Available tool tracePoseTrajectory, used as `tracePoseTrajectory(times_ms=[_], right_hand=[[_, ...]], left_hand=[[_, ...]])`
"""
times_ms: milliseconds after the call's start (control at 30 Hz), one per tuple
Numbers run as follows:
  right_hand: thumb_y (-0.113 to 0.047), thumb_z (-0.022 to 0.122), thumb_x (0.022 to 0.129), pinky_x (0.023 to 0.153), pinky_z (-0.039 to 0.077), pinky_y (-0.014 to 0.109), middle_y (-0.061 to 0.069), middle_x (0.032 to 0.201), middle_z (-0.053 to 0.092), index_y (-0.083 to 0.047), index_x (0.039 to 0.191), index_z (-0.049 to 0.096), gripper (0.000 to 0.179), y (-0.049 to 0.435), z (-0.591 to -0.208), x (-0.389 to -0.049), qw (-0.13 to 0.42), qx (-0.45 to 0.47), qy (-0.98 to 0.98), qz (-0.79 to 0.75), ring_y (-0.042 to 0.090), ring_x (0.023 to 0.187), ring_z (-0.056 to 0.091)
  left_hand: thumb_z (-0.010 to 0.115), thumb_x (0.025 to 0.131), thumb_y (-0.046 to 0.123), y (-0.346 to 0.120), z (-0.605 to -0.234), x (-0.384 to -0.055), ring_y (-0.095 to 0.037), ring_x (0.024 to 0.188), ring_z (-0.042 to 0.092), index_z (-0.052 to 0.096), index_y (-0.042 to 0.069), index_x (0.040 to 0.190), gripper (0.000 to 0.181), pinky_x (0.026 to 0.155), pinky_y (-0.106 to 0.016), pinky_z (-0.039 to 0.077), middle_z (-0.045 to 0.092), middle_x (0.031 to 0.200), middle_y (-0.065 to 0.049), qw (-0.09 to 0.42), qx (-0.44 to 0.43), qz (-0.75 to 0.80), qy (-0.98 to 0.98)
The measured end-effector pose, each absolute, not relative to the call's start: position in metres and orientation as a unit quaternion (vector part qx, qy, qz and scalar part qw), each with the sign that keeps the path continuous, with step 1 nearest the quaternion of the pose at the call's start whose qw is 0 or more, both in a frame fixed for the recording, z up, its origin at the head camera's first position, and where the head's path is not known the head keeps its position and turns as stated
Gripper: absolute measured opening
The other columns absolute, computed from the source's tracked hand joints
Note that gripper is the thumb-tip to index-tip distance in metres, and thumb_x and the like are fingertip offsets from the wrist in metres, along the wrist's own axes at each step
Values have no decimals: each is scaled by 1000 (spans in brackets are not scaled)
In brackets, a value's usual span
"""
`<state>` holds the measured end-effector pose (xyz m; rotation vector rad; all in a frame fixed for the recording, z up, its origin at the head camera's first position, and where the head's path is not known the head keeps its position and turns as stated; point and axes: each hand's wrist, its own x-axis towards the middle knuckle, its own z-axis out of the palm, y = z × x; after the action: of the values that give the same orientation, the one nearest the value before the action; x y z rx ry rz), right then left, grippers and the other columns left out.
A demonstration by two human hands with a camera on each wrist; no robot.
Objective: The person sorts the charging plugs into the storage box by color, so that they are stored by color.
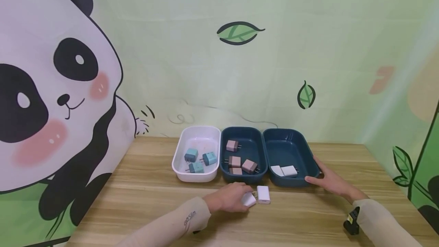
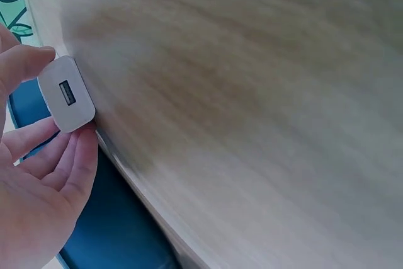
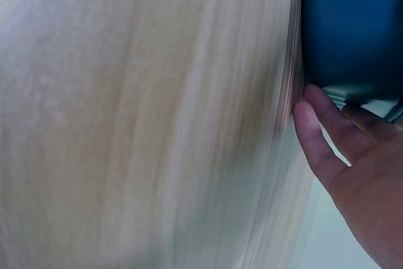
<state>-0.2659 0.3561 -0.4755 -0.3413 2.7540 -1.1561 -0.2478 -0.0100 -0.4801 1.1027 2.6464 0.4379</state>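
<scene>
My left hand (image 1: pixel 230 198) is low over the table, in front of the middle tray. It pinches a white USB charger (image 1: pixel 249 200); the left wrist view shows the charger's port face (image 2: pixel 67 94) between thumb and fingers. Just right of it, another white charger (image 1: pixel 263 194) lies on the wood. My right hand (image 1: pixel 334 182) touches the near right corner of the right-hand dark blue tray (image 1: pixel 289 142). In the right wrist view that hand's fingers (image 3: pixel 334 121) are fairly straight against the tray's outside. Two white chargers (image 1: pixel 289 170) lie inside this tray.
A white tray (image 1: pixel 200 132) at the left holds three teal chargers (image 1: pixel 209 158). Beside it, the middle dark blue tray (image 1: pixel 247 134) has several pink chargers (image 1: pixel 234 162). All trays stand side by side on the wooden table (image 1: pixel 144 186), before a panda-printed backdrop (image 1: pixel 192 56).
</scene>
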Motion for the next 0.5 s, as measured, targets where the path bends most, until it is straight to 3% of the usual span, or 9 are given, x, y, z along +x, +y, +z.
tracePoseTrajectory(times_ms=[500], right_hand=[[-36, 63, 90, 95, 21, 72, 33, 150, 11, -8, 152, -1, 93, 356, -477, -266, 69, -114, 914, -382, 54, 131, 20]], left_hand=[[75, 80, 29, -12, -480, -247, -10, 89, 52, 58, 17, 126, 50, 76, -24, 46, 61, 109, 2, 109, 368, 132, 914]])
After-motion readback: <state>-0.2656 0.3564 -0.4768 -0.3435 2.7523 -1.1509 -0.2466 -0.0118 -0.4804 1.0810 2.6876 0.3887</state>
